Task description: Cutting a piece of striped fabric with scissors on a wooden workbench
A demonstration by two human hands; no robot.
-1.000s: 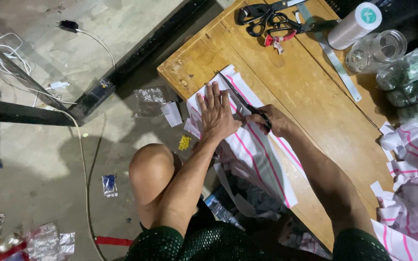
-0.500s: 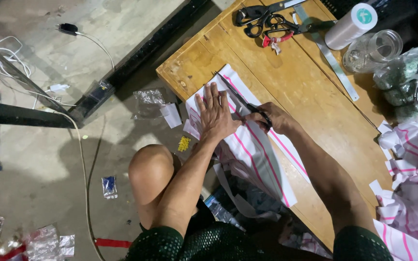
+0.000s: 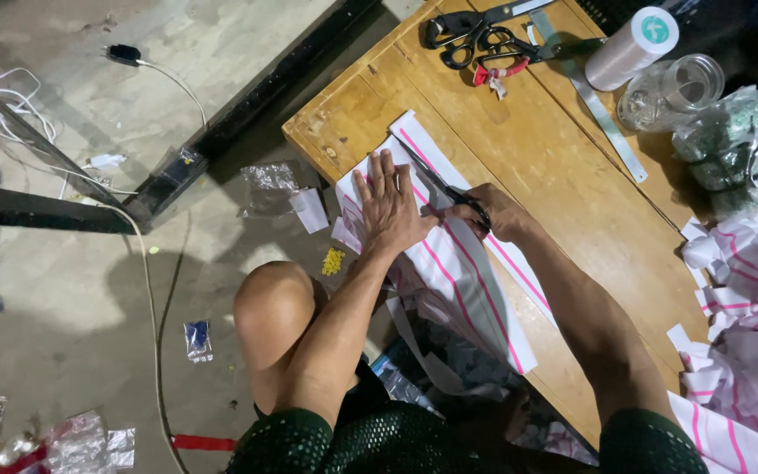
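White fabric with pink stripes (image 3: 467, 281) lies over the near left corner of a low wooden table (image 3: 554, 149). My left hand (image 3: 392, 206) presses flat on the fabric, fingers spread. Beside it, my right hand (image 3: 493, 211) grips black scissors (image 3: 436, 180) whose blades point along a stripe toward the table's far corner, cutting into the cloth. A cut strip of fabric hangs off the table edge near my knee.
Two more scissors (image 3: 475, 39) and a metal ruler (image 3: 598, 105) lie at the table's far end, by a thread cone (image 3: 629, 48), a glass jar (image 3: 668, 92) and a plastic bag (image 3: 739, 149). Striped fabric pieces (image 3: 747, 316) pile at right. Cables (image 3: 10, 132) and plastic scraps litter the floor.
The scissors have advanced slightly along the stripe, my right hand following. My left hand stays pressed on the fabric.
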